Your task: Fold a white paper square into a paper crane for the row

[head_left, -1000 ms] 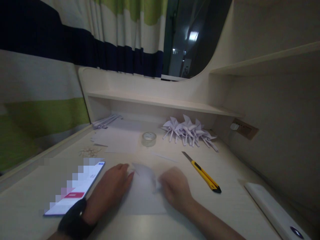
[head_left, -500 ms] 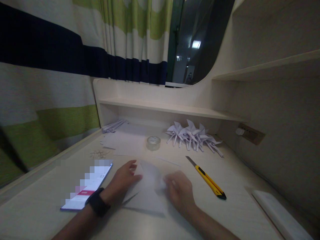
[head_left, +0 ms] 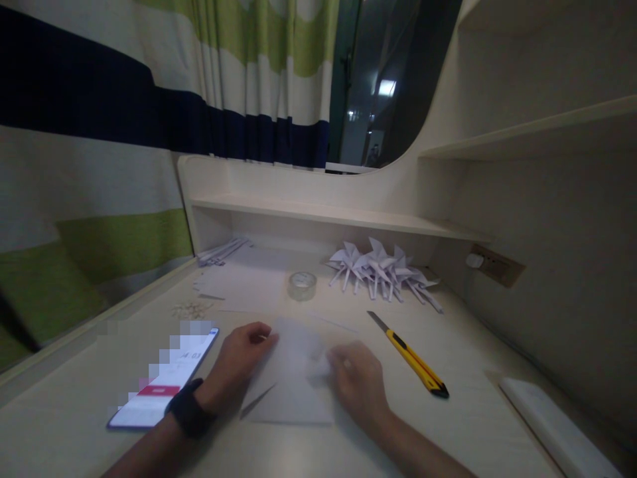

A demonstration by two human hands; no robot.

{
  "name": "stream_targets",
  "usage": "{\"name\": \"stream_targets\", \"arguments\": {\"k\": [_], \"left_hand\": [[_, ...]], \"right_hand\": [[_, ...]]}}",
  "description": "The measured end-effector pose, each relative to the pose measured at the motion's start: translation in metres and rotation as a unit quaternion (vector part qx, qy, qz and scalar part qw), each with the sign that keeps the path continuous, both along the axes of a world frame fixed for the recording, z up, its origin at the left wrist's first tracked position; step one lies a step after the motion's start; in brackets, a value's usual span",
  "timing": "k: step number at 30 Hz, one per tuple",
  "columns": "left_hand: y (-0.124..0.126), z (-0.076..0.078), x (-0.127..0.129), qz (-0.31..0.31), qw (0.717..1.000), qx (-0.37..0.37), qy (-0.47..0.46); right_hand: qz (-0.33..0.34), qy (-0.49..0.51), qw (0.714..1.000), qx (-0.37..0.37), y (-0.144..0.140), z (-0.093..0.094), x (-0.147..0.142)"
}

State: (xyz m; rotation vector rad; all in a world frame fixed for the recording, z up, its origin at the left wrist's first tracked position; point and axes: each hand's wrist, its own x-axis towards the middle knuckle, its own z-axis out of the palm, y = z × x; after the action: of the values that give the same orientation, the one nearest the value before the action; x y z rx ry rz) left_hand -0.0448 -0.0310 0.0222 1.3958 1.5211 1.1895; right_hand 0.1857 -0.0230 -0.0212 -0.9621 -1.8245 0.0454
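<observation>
A white sheet of paper (head_left: 291,401) with a cut along its left part lies on the desk between my hands, partly raised and blurred toward its top. My left hand (head_left: 243,358), with a dark watch on the wrist, has its thumb and fingers drawn together at the sheet's upper left edge. On the other side, my right hand (head_left: 359,380) is closed in a pinch on the sheet's right corner, smeared by motion. A yellow utility knife (head_left: 415,362) with its blade out lies right of that hand. Beyond the sheet stands a clear tape roll (head_left: 302,287).
Several paper pinwheels (head_left: 378,269) lie at the back right. Paper sheets (head_left: 249,279) and rolled paper sticks (head_left: 223,252) are at the back left, near small pale bits (head_left: 192,310). A lit phone (head_left: 164,392) lies left; a white object (head_left: 552,425) is at right.
My left thumb and fingers have come together at the paper's edge. The lower edge of the sheet has flattened. My right hand stays at the right corner, still blurred.
</observation>
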Motion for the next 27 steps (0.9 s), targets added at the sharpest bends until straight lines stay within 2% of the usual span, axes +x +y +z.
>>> {"name": "stream_targets", "arguments": {"k": [6,8,10,14,17,20,22,27], "left_hand": [[0.008,-0.009,0.0,0.04,0.998,0.053,0.004],[0.014,-0.013,0.001,0.029,0.997,0.061,0.04],[0.02,-0.016,0.003,0.018,0.99,0.063,0.121],[0.03,-0.018,0.012,0.003,0.948,0.093,0.305],[0.032,-0.013,0.02,-0.006,0.9,0.13,0.415],[0.031,-0.009,0.027,-0.006,0.865,0.097,0.492],[0.033,-0.008,0.03,-0.006,0.868,0.069,0.491],[0.045,-0.015,0.031,-0.029,0.908,0.042,0.416]], "right_hand": [[0.029,-0.019,0.999,0.041,-0.003,0.002,-0.002],[0.035,-0.032,0.997,0.054,-0.004,0.002,-0.003],[0.042,-0.042,0.997,0.054,-0.005,0.002,-0.004],[0.059,-0.044,0.997,0.036,-0.006,0.0,-0.003],[0.067,-0.041,0.997,0.016,-0.006,-0.001,-0.002],[0.066,-0.039,0.997,-0.004,-0.004,-0.002,-0.001],[0.061,-0.038,0.997,-0.012,-0.003,-0.002,-0.001],[0.048,-0.051,0.997,-0.034,-0.003,-0.002,-0.002]]}}
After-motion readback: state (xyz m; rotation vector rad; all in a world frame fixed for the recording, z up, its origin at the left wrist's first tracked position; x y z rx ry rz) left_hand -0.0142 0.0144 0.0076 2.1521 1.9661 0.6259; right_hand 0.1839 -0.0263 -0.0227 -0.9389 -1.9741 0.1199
